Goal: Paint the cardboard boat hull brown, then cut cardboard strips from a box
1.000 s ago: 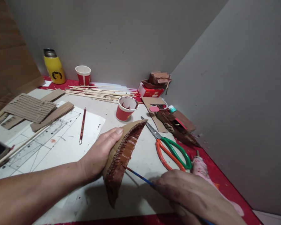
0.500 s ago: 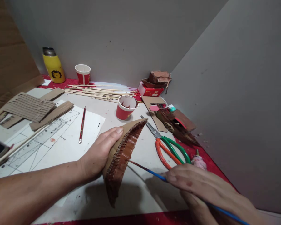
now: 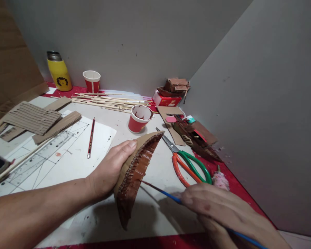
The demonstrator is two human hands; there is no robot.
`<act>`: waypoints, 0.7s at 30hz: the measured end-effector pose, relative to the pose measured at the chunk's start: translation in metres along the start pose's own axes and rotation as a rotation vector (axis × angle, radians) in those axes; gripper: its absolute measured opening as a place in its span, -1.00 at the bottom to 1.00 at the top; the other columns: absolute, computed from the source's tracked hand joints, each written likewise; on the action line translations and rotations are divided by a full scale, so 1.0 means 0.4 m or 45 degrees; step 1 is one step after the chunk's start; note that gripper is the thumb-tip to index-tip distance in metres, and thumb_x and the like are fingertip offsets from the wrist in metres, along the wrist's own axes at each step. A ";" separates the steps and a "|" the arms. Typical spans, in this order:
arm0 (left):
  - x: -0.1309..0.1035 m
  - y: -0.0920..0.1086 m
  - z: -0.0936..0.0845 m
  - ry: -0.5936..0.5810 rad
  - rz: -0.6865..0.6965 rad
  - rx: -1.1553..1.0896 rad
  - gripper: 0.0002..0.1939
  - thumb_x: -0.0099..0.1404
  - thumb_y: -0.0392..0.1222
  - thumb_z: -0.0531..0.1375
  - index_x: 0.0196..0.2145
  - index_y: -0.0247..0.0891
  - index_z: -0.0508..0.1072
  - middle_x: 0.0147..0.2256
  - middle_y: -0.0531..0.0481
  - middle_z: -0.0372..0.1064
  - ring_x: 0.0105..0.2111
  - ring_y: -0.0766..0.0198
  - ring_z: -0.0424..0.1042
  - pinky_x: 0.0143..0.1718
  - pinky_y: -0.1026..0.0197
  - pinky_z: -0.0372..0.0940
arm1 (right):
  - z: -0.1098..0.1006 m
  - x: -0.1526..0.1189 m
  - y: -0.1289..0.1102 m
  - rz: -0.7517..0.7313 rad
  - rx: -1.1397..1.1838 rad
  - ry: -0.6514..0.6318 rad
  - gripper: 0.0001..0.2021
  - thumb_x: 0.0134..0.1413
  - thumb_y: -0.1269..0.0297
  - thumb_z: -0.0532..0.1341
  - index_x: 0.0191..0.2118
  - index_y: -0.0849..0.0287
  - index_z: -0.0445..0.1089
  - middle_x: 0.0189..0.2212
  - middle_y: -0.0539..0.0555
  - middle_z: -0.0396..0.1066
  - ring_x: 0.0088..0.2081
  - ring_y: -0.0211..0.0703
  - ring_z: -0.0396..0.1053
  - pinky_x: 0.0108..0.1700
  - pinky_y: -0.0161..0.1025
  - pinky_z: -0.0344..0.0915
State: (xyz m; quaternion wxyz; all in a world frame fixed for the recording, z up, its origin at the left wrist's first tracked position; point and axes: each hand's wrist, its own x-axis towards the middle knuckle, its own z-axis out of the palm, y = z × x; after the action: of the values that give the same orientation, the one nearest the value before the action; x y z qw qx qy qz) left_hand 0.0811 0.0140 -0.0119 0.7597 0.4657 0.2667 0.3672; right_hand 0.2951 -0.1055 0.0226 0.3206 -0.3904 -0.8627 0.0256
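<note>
My left hand [image 3: 112, 169] is closed around a curved, boat-shaped cardboard piece [image 3: 138, 167], thumb on its bare tan face. Brown paint covers the ribbed side that faces right, down to the pointed lower end. Between the fingers of my right hand [image 3: 212, 207] is a paintbrush [image 3: 168, 195] with a blue handle, and its brown tip touches the painted side. Just behind the piece stands a red and white paper cup [image 3: 138, 121] with brown paint inside its rim. Scissors [image 3: 182, 154] with orange and green handles lie right of the piece, partly behind my right hand.
Left are a pencil [image 3: 91, 138], a clear ruler [image 3: 41, 159] on drawn paper, and cardboard strips [image 3: 32, 117]. Thin sticks [image 3: 106, 102], a yellow bottle [image 3: 59, 72] and another cup [image 3: 91, 82] line the back. Brown-painted cardboard models [image 3: 194, 135] lie right, beside grey walls.
My right hand and the paintbrush have shifted slightly left and down, the tip sliding a little along the painted side. My left hand and the cardboard piece stay nearly still.
</note>
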 end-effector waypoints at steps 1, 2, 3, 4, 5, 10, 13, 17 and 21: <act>0.000 0.000 0.000 0.002 0.009 0.020 -0.64 0.36 0.07 0.14 -0.14 -0.25 0.54 -0.06 -0.17 0.51 0.00 0.03 0.42 -0.03 0.08 0.33 | 0.002 0.001 0.000 0.009 -0.002 0.008 -0.76 0.23 0.56 0.08 -0.07 0.18 0.35 -0.36 0.08 0.59 -0.28 -0.22 0.58 -0.18 -0.38 0.52; 0.000 0.000 0.000 0.003 0.014 0.035 -0.64 0.36 0.08 0.14 -0.14 -0.24 0.55 -0.05 -0.16 0.51 0.01 0.03 0.41 -0.03 0.08 0.32 | 0.004 0.003 0.000 0.012 0.014 0.016 -0.75 0.22 0.57 0.08 -0.06 0.18 0.34 -0.35 0.09 0.59 -0.27 -0.22 0.58 -0.17 -0.37 0.52; 0.000 0.000 0.000 0.004 0.015 0.039 -0.63 0.36 0.08 0.14 -0.13 -0.24 0.55 -0.05 -0.17 0.51 0.01 0.03 0.41 -0.03 0.08 0.32 | 0.008 0.005 -0.001 0.017 0.039 0.010 -0.75 0.22 0.58 0.08 -0.07 0.18 0.34 -0.35 0.09 0.59 -0.26 -0.22 0.58 -0.17 -0.37 0.52; 0.000 -0.001 0.001 0.003 0.011 0.032 -0.62 0.35 0.09 0.15 -0.12 -0.25 0.54 -0.08 -0.17 0.52 -0.01 0.03 0.43 -0.05 0.08 0.33 | 0.011 0.008 -0.002 0.020 0.067 0.006 -0.75 0.22 0.59 0.07 -0.07 0.19 0.34 -0.34 0.09 0.59 -0.25 -0.21 0.58 -0.17 -0.37 0.52; 0.000 -0.002 0.001 0.002 0.006 0.015 -0.61 0.34 0.10 0.15 -0.12 -0.25 0.54 -0.11 -0.17 0.53 -0.04 0.03 0.44 -0.08 0.08 0.34 | 0.014 0.010 -0.003 0.028 0.094 -0.003 -0.75 0.22 0.60 0.07 -0.08 0.19 0.34 -0.33 0.10 0.59 -0.24 -0.21 0.58 -0.17 -0.37 0.52; -0.002 -0.004 0.004 -0.017 -0.021 -0.067 -0.61 0.35 0.10 0.15 -0.12 -0.27 0.52 -0.21 -0.16 0.56 -0.21 0.08 0.50 -0.22 0.12 0.36 | 0.013 0.018 -0.006 0.059 0.105 0.008 -0.72 0.19 0.60 0.10 -0.06 0.17 0.37 -0.33 0.09 0.60 -0.25 -0.19 0.58 -0.17 -0.34 0.53; -0.002 -0.002 0.004 -0.011 -0.034 -0.060 -0.60 0.36 0.10 0.13 -0.11 -0.27 0.52 -0.23 -0.16 0.55 -0.22 0.10 0.49 -0.23 0.12 0.36 | 0.012 0.019 -0.007 0.053 0.114 -0.035 -0.76 0.22 0.57 0.09 -0.08 0.20 0.38 -0.31 0.11 0.61 -0.22 -0.18 0.59 -0.17 -0.35 0.53; -0.003 -0.001 0.005 -0.005 -0.053 -0.032 -0.59 0.35 0.12 0.13 -0.13 -0.27 0.52 -0.24 -0.15 0.54 -0.26 0.12 0.49 -0.24 0.12 0.35 | 0.015 0.016 -0.007 0.028 0.121 -0.014 -0.78 0.23 0.56 0.10 -0.09 0.20 0.38 -0.32 0.12 0.61 -0.23 -0.19 0.59 -0.17 -0.36 0.53; -0.005 -0.002 0.007 -0.016 -0.048 -0.075 -0.58 0.36 0.10 0.13 -0.06 -0.27 0.51 -0.25 -0.14 0.55 -0.25 0.11 0.49 -0.20 0.09 0.36 | 0.018 0.012 -0.003 0.043 0.091 0.024 -0.70 0.16 0.62 0.11 -0.05 0.19 0.38 -0.32 0.10 0.61 -0.23 -0.18 0.59 -0.15 -0.33 0.53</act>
State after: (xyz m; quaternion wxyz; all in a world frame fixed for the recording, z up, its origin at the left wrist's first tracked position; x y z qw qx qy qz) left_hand 0.0823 0.0108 -0.0111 0.7815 0.4404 0.2597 0.3576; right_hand 0.2880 -0.1016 0.0196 0.3420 -0.3933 -0.8515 0.0581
